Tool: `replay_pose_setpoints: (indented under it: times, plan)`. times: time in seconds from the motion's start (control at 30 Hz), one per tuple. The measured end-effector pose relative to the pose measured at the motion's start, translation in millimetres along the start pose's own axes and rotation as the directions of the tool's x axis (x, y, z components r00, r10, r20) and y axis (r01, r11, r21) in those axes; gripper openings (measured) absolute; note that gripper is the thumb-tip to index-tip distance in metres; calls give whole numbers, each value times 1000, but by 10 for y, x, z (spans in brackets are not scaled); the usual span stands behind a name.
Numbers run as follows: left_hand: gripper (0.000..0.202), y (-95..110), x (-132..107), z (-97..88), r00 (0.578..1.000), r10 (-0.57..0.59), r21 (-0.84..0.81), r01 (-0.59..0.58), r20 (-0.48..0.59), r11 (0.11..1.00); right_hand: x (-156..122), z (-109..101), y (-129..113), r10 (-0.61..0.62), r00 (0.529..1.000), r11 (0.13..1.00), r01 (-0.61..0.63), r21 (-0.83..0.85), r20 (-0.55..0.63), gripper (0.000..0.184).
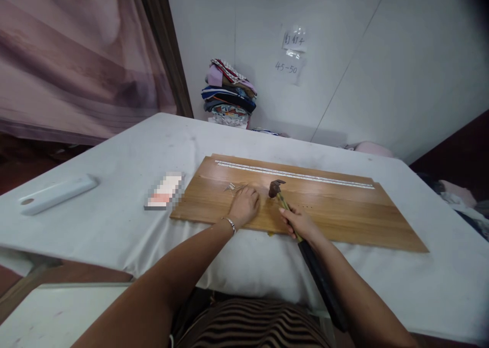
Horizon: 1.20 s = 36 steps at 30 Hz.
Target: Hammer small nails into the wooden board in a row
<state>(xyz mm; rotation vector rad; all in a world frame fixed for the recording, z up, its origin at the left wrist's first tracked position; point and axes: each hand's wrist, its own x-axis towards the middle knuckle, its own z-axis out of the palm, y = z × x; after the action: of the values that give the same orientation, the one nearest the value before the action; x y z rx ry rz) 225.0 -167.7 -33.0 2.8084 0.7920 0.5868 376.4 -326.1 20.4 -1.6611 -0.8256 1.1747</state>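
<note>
A long wooden board lies on the white-covered table, with a row of metal nails along its far edge. My right hand is closed round the handle of a hammer, whose dark head rests on the board near its middle. My left hand lies on the board just left of the hammer head, fingers curled, with a bracelet on the wrist. Several loose nails lie on the board right above that hand. Whether its fingers pinch a nail is hidden.
A white oblong object lies at the table's left end, and a blurred small box sits beside the board. Folded clothes are stacked against the wall behind the table. A curtain hangs at the left.
</note>
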Motion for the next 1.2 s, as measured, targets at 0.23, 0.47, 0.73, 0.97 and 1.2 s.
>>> replay_pose_setpoints:
  times: [0.23,0.47,0.73,0.97,1.2]
  plan:
    - [21,2,8,16,1000,-5,1,5,-3,1000,32,13,103,2,1000,1000,-2,3,27,44]
    - [22,9,3,9,1000,-7,12,7,5,1000,28,-25,70,-5,1000,1000,5,-4,17,43]
    - [18,-4,6,38,1000,1,-7,-1,-2,1000,18,-17,15,-5,1000,999,6,-39,25,42]
    - [19,1,2,34,1000,0,-7,0,-14,1000,28,11,92,0,999,1000,1,-29,38,43]
    - [19,-1,4,39,1000,-13,6,13,-1,1000,5,-13,20,-2,1000,1000,2,-16,5,44]
